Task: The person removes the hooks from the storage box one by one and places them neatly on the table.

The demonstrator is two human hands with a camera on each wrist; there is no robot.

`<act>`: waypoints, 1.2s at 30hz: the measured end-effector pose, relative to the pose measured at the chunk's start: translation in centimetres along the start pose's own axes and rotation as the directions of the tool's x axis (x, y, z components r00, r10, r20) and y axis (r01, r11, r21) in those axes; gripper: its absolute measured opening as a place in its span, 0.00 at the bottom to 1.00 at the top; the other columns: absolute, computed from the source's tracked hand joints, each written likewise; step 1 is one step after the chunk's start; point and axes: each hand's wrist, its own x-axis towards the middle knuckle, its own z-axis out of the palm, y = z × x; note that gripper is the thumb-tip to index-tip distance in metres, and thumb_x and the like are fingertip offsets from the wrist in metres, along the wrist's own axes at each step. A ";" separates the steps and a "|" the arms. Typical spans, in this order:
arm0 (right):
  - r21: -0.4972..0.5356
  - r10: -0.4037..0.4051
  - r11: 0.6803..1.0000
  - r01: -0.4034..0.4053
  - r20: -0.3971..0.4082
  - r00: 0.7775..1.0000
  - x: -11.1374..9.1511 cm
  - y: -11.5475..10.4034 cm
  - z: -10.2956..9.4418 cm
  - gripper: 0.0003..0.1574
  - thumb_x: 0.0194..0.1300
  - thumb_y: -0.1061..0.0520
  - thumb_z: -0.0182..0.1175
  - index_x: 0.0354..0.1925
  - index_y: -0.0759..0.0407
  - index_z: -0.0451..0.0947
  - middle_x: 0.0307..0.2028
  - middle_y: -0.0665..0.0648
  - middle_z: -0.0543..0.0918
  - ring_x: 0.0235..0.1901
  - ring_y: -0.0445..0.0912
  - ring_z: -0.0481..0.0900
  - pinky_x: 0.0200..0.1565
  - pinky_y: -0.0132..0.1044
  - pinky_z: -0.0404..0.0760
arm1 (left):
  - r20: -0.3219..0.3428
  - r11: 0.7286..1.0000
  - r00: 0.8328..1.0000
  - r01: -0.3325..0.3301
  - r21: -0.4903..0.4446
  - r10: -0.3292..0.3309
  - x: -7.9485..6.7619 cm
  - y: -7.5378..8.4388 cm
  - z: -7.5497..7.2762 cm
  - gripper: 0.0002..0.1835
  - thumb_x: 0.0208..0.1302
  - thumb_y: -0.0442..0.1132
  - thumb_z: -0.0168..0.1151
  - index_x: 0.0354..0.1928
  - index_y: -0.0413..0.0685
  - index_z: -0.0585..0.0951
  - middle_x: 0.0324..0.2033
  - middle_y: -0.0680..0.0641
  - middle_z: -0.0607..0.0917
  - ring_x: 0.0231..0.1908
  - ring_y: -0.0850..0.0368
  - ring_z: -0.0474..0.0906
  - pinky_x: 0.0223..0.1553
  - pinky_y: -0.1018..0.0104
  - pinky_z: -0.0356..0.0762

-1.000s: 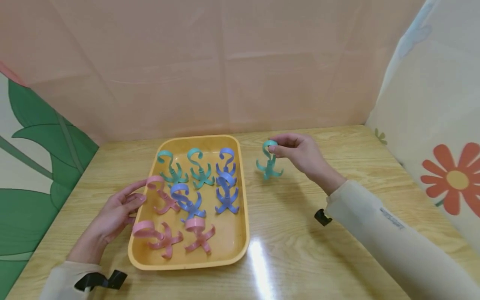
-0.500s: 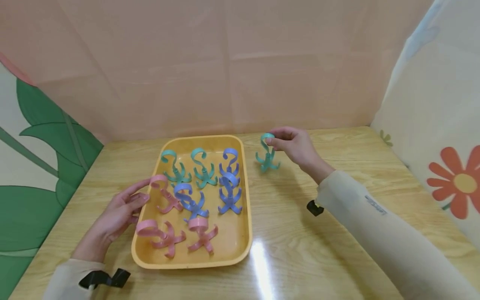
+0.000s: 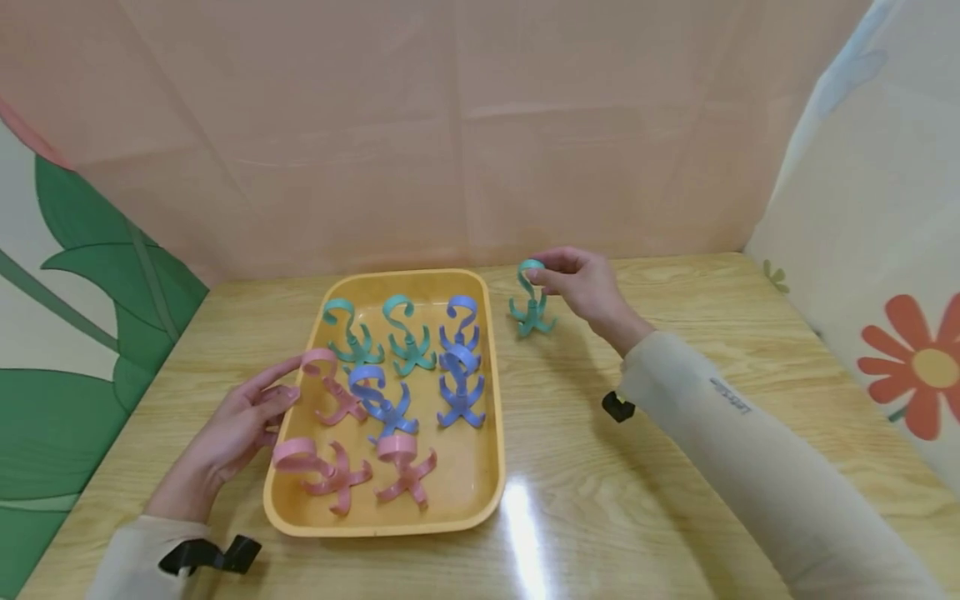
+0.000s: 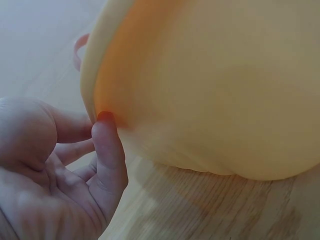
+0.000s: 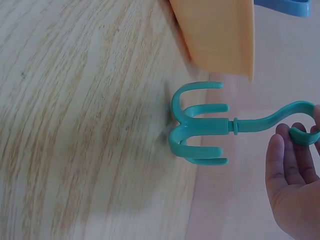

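Observation:
Between thumb and fingers, my right hand (image 3: 592,290) pinches the curled top of a teal multi-prong hanger hook (image 3: 532,315). The hook stands upright, prongs down close over the table, just right of a yellow tray (image 3: 461,496). In the right wrist view its four-armed base (image 5: 197,129) and thin neck show plainly. My left hand (image 3: 236,425) pinches the tray's left rim, as the left wrist view shows with a fingertip (image 4: 106,125) at the edge. In the tray lie several similar hooks: teal ones (image 3: 411,354) at the back, blue ones (image 3: 460,404) and pink ones (image 3: 339,483).
The tray rests on a wooden table (image 3: 600,500) left of centre. A pink cloth backdrop (image 3: 465,142) hangs behind the table, with printed leaf and flower panels (image 3: 933,367) at the sides. Black straps (image 3: 618,407) sit at both wrists.
My right hand has moved a little to the left and back, toward the tray, with the teal hook in its fingers. My left hand keeps its hold on the tray rim.

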 end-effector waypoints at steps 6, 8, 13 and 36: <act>0.010 0.000 1.000 0.001 -0.014 1.000 0.5 0.5 0.3 0.22 0.66 0.52 0.69 0.55 0.61 0.82 0.49 0.57 0.84 0.46 0.48 0.83 0.55 0.49 0.80 | 0.002 1.000 1.000 0.006 0.007 -0.006 0.0 0.1 0.0 0.32 0.78 0.45 0.53 0.79 0.50 0.56 0.42 0.48 0.84 0.38 0.55 0.84 0.34 0.60 0.85; 0.010 0.001 1.000 -0.001 -0.015 1.000 0.6 0.5 0.3 0.22 0.66 0.52 0.69 0.55 0.61 0.82 0.49 0.57 0.84 0.46 0.48 0.82 0.55 0.49 0.80 | 0.004 1.000 1.000 0.006 0.005 -0.006 0.0 0.1 0.0 0.33 0.78 0.45 0.53 0.79 0.50 0.56 0.42 0.48 0.84 0.39 0.54 0.84 0.35 0.59 0.85; 0.013 0.007 1.000 -0.007 -0.013 1.000 0.8 0.5 0.4 0.23 0.66 0.52 0.69 0.56 0.60 0.81 0.49 0.57 0.84 0.47 0.49 0.83 0.54 0.46 0.81 | 0.005 1.000 1.000 0.006 -0.005 -0.006 0.1 0.1 0.1 0.33 0.78 0.44 0.53 0.79 0.50 0.56 0.41 0.48 0.84 0.39 0.54 0.85 0.34 0.59 0.85; -0.024 0.027 0.999 -0.026 0.024 0.999 0.8 0.2 -0.1 0.27 0.68 0.50 0.67 0.62 0.59 0.78 0.51 0.57 0.82 0.53 0.55 0.80 0.57 0.45 0.79 | -0.002 1.000 1.000 0.016 -0.014 -0.016 0.0 0.3 0.2 0.31 0.78 0.44 0.53 0.78 0.51 0.58 0.42 0.49 0.83 0.36 0.56 0.83 0.32 0.62 0.84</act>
